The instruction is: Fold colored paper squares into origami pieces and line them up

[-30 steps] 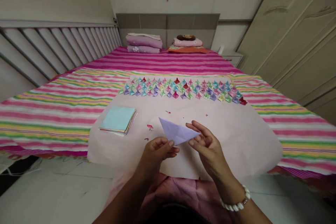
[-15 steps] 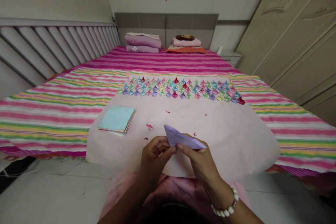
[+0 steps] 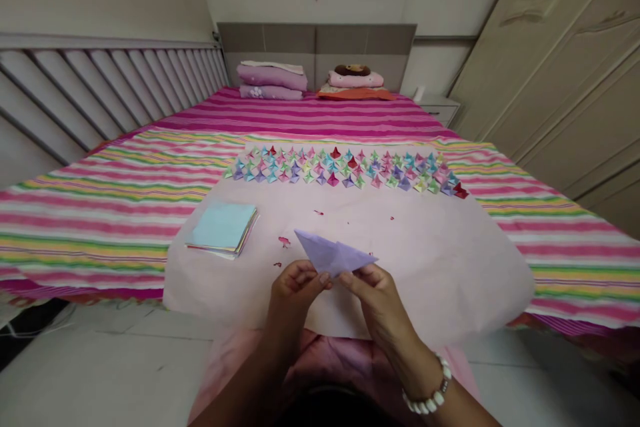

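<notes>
A folded piece of purple origami paper [image 3: 333, 255], shaped like a wide triangle with its point toward me, is pinched between both hands above the pale sheet [image 3: 435, 267]. My left hand [image 3: 296, 290] grips its lower left edge, thumb in front and fingers curled behind. On the lower right side, my right hand [image 3: 383, 297] holds it the same way, thumb in front. A bracelet of white beads [image 3: 430, 397] circles my right wrist. To the left lies a stack of square coloured paper [image 3: 223, 227], light blue on top.
Rows of small folded paper pieces [image 3: 333, 179] in many colours line the sheet's far edge. Small red scraps [image 3: 284, 241] dot its middle. Beneath is a striped bed [image 3: 100, 213]; folded bedding [image 3: 273, 82] sits by the headboard [image 3: 290, 47]. A wardrobe [image 3: 560, 80] stands at right.
The purple paper has shifted left and turned flatter toward me, showing more of its face. My left thumb has moved onto its lower edge. The stack and folded rows stay put.
</notes>
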`<state>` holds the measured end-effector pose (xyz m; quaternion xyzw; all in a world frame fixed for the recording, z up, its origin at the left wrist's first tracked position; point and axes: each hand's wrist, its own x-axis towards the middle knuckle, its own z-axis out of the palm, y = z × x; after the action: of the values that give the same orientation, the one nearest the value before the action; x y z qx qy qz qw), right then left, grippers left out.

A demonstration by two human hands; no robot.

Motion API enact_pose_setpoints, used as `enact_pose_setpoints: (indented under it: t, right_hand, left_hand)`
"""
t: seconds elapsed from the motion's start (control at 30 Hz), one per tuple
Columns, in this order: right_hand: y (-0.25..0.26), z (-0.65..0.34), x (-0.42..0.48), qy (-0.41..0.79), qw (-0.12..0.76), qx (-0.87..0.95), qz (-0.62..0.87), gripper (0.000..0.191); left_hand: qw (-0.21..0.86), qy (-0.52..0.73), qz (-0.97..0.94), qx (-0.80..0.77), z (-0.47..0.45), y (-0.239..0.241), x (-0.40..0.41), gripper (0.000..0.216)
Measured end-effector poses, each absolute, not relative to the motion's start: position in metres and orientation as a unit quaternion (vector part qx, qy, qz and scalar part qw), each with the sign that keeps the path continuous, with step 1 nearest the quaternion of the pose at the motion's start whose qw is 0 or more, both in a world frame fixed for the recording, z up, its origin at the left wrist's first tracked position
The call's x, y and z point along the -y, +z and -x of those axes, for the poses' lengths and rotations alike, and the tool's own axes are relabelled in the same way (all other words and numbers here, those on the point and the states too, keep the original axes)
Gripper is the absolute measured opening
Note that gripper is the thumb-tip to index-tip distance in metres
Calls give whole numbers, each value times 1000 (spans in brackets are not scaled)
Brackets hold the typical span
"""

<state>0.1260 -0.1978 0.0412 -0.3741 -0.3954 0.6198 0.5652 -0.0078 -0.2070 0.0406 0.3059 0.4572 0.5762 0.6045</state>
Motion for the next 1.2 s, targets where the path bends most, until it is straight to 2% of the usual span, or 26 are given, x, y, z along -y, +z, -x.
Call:
enact_pose_setpoints:
  t: [0.1,0.27,0.43,0.63,0.8,0.97,1.2]
  right_hand:
    - [38,-122,202,578,565,428,404,10]
    - [36,-125,203,501,584,453,450,16]
    - [35,-124,202,551,578,434,418,12]
    - [33,-123,201,575,558,427,421,18]
    - [34,-128,199,581,556,425,415,18]
    - [33,-123,204,608,517,442,409,23]
    - [31,-121,204,593,504,463,423,26]
  left_hand:
    - [607,581,-295,-454,4,36,206,24]
    - [578,582,-314,-479,2,32,207,27]
    - [585,587,-318,-461,0,32,208,26]
    - [590,573,-349,-449,1,29,207,24]
    - [549,559,-412,-465,11,40,203,41]
    - [629,517,-368,-449,12,52,201,28]
    - [591,543,-347,-485,7,50,202,29]
